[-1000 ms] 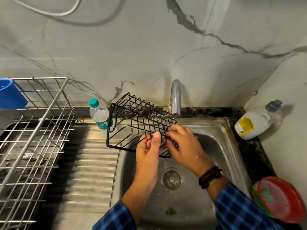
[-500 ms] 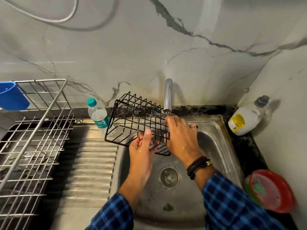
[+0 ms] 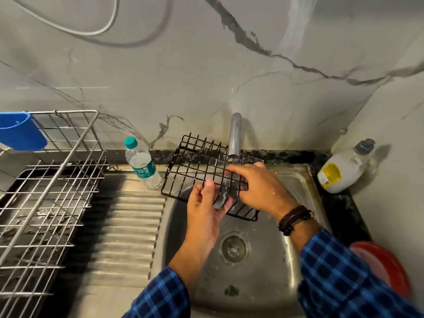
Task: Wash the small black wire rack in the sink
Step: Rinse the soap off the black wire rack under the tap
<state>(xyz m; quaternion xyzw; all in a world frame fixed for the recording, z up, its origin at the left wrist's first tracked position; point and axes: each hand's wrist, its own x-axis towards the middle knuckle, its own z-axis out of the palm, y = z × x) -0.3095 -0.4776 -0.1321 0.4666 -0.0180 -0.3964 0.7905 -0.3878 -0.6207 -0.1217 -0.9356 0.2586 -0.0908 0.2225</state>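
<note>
While both hands work over the sink point(image 3: 305, 187), the far left holds a blue plastic cup point(image 3: 21, 130) hooked on a silver wire dish rack point(image 3: 52, 180); contents of the cup not visible. Rack tiers carry no dishes that can be made out; the dark tray beneath looks wet.

Well left of the left fingers: a clear water bottle point(image 3: 141, 164), teal cap, teal label band, tilted against the back edge by the ribbed drainboard point(image 3: 128, 228). Label print too small to read. Some water in it, level unclear.

Small black wire rack point(image 3: 202, 171) held above the sink basin, tipped, its left end overhanging the drainboard edge, its right part under the tap point(image 3: 235, 136). Water runs from the spout through the grid.

Left hand point(image 3: 204, 212): thumb on top of the wires, fingers curled beneath, pinching the rack's near edge. Right hand point(image 3: 259, 187): fingers pressed together, laid flat across the top of the grid just right of the left thumb. Dark bracelet point(image 3: 294, 219) on the right wrist.

Below the fingers: drain point(image 3: 234, 249), and a green scrap point(image 3: 231, 290) on the basin floor.

Right of the right fingers, on the dark counter: a white bottle point(image 3: 341, 171), grey cap, yellow label, text unreadable. Nearer, a red bowl point(image 3: 385, 269), partly cut off.
</note>
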